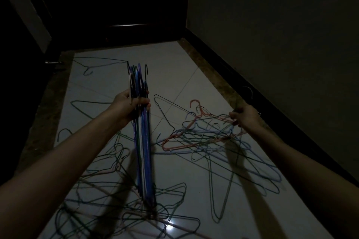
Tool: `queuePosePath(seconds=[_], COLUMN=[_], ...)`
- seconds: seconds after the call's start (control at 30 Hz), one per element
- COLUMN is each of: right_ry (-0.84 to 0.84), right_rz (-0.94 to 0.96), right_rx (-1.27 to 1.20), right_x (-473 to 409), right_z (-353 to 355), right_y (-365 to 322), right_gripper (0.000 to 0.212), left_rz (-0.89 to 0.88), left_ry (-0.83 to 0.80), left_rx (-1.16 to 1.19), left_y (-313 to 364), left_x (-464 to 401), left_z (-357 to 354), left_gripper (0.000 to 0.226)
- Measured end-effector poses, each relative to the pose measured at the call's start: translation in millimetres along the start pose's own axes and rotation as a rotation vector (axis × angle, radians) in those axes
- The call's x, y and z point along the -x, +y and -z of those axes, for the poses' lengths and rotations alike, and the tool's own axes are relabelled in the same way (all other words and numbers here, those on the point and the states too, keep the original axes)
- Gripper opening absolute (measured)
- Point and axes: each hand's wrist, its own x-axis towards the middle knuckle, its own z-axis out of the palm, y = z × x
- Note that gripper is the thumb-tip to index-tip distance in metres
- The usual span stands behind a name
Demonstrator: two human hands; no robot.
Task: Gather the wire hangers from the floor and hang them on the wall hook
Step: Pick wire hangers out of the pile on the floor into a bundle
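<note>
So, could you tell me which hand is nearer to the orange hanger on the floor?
The right. The right hand is at the tangle just right of the orange hanger; the left hand is further left, gripping a bundle of hangers.

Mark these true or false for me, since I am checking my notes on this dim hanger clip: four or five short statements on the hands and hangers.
1. The left hand grips a bundle of hangers. True.
2. The bundle's hooks point down at the floor. False: the hooks stand above the hand.
3. The right hand reaches to the tangled pile of hangers on the floor. True.
4. The floor holds no loose hangers. False: many lie scattered across it.
5. An orange hanger lies in the pile. True.
</note>
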Motion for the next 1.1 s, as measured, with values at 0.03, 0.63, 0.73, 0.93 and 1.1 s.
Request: queuePosePath(seconds=[0.03,0.63,0.73,0.93,1.1], right_ry=[0.000,-0.168,-0.218,-0.222,-0.151], right_rz=[-0.004,0.124,0.177,0.388,0.448], right_rx=[-0.017,-0.497,-0.506,-0.410,-0.354], right_x=[0.6,27.9,43.0,79.3,89.0], right_z=[1.6,-0.1,-14.4,-51.7,-70.3], right_y=[1.0,-60.4,-87.3,-136.3,-149.4], right_gripper=[0.010,0.019,0.019,0.014,0.014], left_rz=[0.000,0.002,0.020,0.040,0.060], left_ry=[0.002,-0.065,-0.078,-0.073,-0.139], left_rx=[0.000,-0.109,-0.082,-0.010,-0.028], left_y=[0.8,-2.9,-2.7,2.0,1.5], left_x=[1.1,6.3,10.2,13.6,13.3], left_z=[-1.2,-6.8,-11.2,-20.3,-20.4], left_gripper=[0.022,0.022,0.021,0.021,0.036])
